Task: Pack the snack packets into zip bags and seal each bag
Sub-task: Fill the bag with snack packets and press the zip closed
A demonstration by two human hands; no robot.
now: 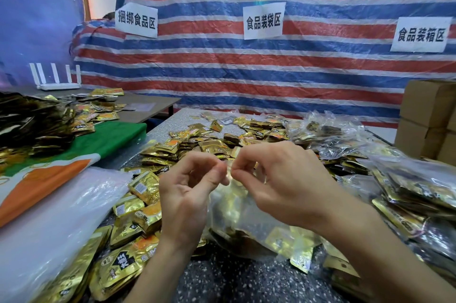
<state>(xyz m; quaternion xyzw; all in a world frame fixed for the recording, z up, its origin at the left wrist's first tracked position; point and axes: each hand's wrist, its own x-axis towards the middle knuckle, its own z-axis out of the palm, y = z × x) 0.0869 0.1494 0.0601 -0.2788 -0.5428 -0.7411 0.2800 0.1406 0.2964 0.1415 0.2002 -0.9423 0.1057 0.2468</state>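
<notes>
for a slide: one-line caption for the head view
Left hand and right hand pinch the top of a filled zip bag over scattered gold snack packets.

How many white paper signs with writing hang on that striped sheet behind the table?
3, all on the striped sheet: the left sign near its left edge, the middle sign at the centre, the right sign above the cardboard boxes. More may hang outside the picture.
</notes>
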